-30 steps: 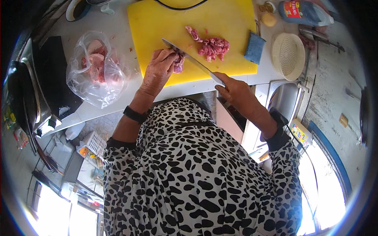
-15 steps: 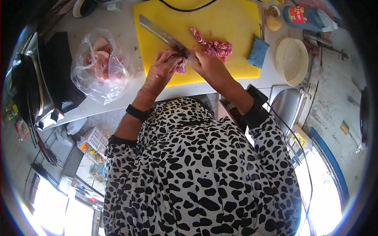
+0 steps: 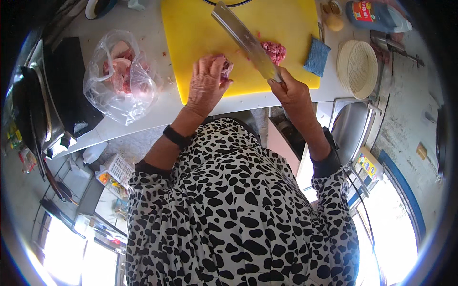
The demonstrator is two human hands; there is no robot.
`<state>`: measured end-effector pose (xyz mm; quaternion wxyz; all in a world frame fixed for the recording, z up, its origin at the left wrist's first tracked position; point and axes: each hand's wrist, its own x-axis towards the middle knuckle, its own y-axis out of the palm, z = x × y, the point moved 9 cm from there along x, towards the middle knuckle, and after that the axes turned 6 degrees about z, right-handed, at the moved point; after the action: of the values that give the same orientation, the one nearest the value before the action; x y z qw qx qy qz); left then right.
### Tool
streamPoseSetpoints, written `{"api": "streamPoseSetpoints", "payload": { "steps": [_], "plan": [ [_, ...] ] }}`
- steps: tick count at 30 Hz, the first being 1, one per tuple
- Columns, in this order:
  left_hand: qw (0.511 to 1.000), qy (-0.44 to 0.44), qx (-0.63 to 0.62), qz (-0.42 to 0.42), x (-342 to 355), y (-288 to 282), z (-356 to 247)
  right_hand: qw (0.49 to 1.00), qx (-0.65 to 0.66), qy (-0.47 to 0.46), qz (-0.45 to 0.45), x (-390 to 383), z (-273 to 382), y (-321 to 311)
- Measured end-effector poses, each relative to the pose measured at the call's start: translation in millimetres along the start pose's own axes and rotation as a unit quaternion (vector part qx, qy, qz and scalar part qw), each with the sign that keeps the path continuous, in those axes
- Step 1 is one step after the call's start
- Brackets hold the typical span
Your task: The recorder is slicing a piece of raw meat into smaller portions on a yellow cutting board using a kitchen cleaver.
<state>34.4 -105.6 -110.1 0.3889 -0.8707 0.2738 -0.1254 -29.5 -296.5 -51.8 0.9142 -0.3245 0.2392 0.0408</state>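
My right hand [image 3: 291,89] is closed round the handle of a broad-bladed kitchen knife [image 3: 243,39]. The blade slants up and to the left over the cutting board, partly covering a pile of cut raw meat [image 3: 275,52]. On the near left part of the yellow cutting board [image 3: 191,24], my left hand [image 3: 208,82] curls over a piece of raw meat [image 3: 227,69], its fingers partly hiding it. The knife is apart from that piece.
Left of the board lies a clear plastic bag [image 3: 121,83] with raw meat. A blue sponge [image 3: 317,56] rests on the board's right edge. Beyond it are a cream woven-look basket [image 3: 357,71], a dark liquid jug [image 3: 377,18] and a metal sink [image 3: 350,124].
My right hand has drawn the knife away from the held meat, to the right and nearer me. My left hand has shifted slightly right, still on its piece.
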Motion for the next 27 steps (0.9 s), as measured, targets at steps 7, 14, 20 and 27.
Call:
{"api": "streamPoseSetpoints", "payload": {
  "steps": [7,14,20,27],
  "plan": [
    [0.986,0.114,0.069,0.100,27,-4,0,0.999,0.010,0.051,-0.002,-4,-8,5],
    [0.979,0.158,0.095,0.083,-1,-51,-2,0.999,-0.005,0.038,-0.009,-16,-3,1],
    [0.990,0.116,0.080,-0.002,19,-49,-6,0.999,-0.001,0.044,0.026,-19,9,25],
    [0.987,0.118,0.098,0.042,16,-27,12,0.998,0.040,0.052,-0.010,-32,13,37]
  ]
}}
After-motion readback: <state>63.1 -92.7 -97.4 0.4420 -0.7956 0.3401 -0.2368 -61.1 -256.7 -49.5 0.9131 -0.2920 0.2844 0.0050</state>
